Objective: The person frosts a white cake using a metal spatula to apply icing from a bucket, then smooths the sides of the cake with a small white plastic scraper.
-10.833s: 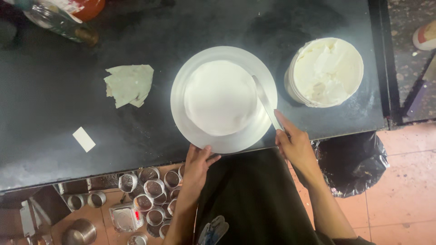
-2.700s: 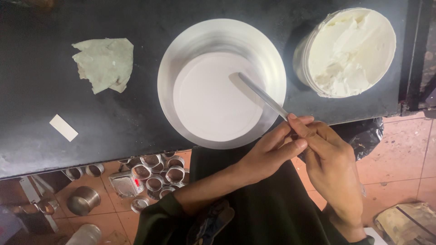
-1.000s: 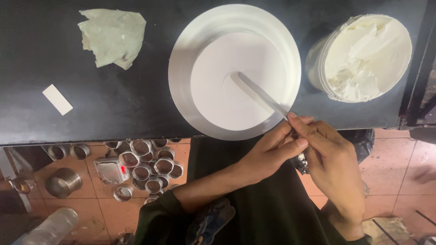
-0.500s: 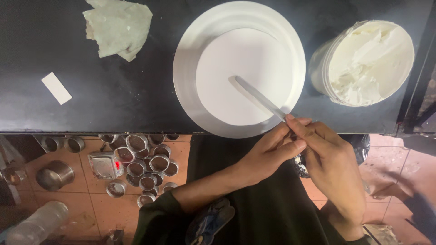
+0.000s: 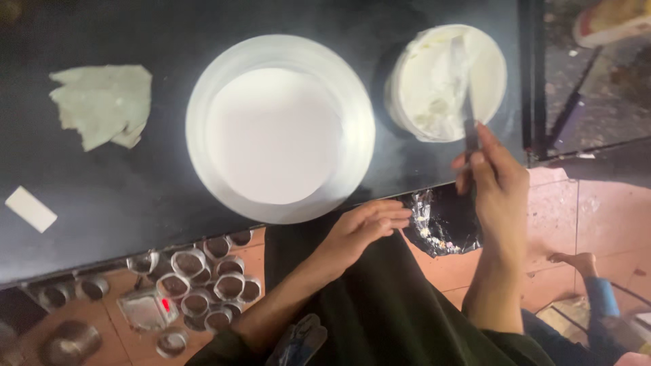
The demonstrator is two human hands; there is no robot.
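A round white cake (image 5: 273, 134) sits on a white turntable plate (image 5: 203, 102) on the black counter (image 5: 102, 190). To its right stands a tub of white cream (image 5: 434, 88). My right hand (image 5: 495, 179) grips a metal spatula (image 5: 463, 95), whose blade dips into the tub's cream. My left hand (image 5: 363, 227) rests at the counter's front edge below the plate, fingers loosely together, holding nothing.
A crumpled pale paper (image 5: 102, 105) and a small white card (image 5: 28, 209) lie on the counter at the left. Several round metal moulds (image 5: 203, 288) stand on the floor below. A black bin bag (image 5: 444, 224) hangs under the counter edge.
My right hand has carried the spatula off the cake and over to the cream tub. My left hand has let go of the spatula and dropped to the counter edge.
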